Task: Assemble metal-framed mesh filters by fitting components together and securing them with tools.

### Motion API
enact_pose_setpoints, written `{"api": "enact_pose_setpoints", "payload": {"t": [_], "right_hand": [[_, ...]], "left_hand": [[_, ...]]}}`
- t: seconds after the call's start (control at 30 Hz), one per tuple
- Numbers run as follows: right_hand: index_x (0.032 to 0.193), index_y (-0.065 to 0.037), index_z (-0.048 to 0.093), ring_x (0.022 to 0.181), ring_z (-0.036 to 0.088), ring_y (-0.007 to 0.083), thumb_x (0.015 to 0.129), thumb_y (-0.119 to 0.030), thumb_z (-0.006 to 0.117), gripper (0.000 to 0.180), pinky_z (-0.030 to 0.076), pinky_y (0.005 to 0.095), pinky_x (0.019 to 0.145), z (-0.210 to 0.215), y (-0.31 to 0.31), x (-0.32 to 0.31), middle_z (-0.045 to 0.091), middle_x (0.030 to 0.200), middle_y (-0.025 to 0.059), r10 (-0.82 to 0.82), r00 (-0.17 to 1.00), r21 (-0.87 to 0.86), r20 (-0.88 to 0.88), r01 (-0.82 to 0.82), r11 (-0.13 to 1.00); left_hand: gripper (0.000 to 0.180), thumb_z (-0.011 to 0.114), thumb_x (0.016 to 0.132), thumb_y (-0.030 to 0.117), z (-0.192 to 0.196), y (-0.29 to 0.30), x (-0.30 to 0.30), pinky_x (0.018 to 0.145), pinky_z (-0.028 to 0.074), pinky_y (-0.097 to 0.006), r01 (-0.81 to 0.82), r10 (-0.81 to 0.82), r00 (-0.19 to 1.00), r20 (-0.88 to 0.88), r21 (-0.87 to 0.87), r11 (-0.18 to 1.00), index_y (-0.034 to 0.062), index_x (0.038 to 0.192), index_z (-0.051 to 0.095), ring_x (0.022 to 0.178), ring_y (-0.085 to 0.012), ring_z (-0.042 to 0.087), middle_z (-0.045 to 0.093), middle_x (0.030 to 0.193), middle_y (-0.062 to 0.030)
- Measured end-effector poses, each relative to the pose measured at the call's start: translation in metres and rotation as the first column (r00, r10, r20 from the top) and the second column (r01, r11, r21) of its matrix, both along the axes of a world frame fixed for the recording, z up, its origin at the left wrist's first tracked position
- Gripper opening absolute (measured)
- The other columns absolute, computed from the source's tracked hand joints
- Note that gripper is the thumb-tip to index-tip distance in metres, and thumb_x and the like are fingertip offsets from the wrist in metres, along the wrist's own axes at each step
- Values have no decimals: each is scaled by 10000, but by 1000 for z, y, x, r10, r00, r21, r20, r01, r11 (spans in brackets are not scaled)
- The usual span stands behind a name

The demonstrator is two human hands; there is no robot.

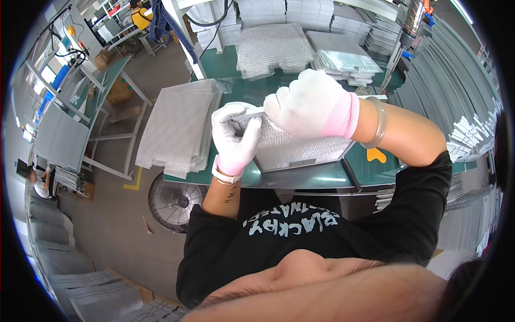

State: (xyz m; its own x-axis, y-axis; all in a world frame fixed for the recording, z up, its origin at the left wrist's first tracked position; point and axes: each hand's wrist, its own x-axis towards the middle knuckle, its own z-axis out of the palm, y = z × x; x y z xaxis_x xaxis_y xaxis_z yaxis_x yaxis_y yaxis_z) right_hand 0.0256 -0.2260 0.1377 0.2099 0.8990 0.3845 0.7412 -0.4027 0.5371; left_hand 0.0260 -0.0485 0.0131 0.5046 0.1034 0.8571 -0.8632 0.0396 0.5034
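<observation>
Left hand and right hand grip the frame strip on the mesh panel, apparently fitting it; seating likely needs even pressure.

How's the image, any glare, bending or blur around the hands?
Head view: fisheye curves edges toward the black rim, as in the grey stack at right; head view: bright sheen on the silvery panel; head view: left hand and right hand look reasonably sharp.
</observation>
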Motion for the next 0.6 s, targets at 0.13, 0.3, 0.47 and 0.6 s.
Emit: {"api": "enact_pose_setpoints", "payload": {"t": [0.13,0.3,0.47,0.6], "right_hand": [[688,-121,537,454,584,181,822,-285,617,227,426,316,413,-2,3,-6,554,544,33,-109,989,54,-103,115,992],[675,-120,536,446,586,192,830,-298,616,250,439,329,417,-6,6,-11,558,544,32,-164,983,69,-83,170,983],[793,-86,562,558,635,227,823,-301,643,231,484,351,493,6,-3,-12,600,639,57,-176,971,-80,-162,165,983],[936,-62,582,627,641,279,821,-293,657,269,500,376,553,17,-22,-8,609,691,79,-37,911,-78,-410,5,997]], "left_hand": [[380,609,842,-96,-3,2,0,678,482,-230,-16,14,999,38,44,999,68,1147,453,810,-134,586,593,1043,-121],[370,573,860,-83,-1,-3,6,596,420,-188,-58,57,990,127,7,998,83,1171,462,724,-85,505,588,1047,-107],[358,562,862,-89,-17,4,2,573,387,-185,38,-37,999,6,-10,999,71,1170,473,660,-58,460,588,1050,-110],[353,557,862,-90,-19,5,1,580,389,-189,39,-39,998,42,17,999,63,1169,476,648,-53,438,591,1045,-112]]}}
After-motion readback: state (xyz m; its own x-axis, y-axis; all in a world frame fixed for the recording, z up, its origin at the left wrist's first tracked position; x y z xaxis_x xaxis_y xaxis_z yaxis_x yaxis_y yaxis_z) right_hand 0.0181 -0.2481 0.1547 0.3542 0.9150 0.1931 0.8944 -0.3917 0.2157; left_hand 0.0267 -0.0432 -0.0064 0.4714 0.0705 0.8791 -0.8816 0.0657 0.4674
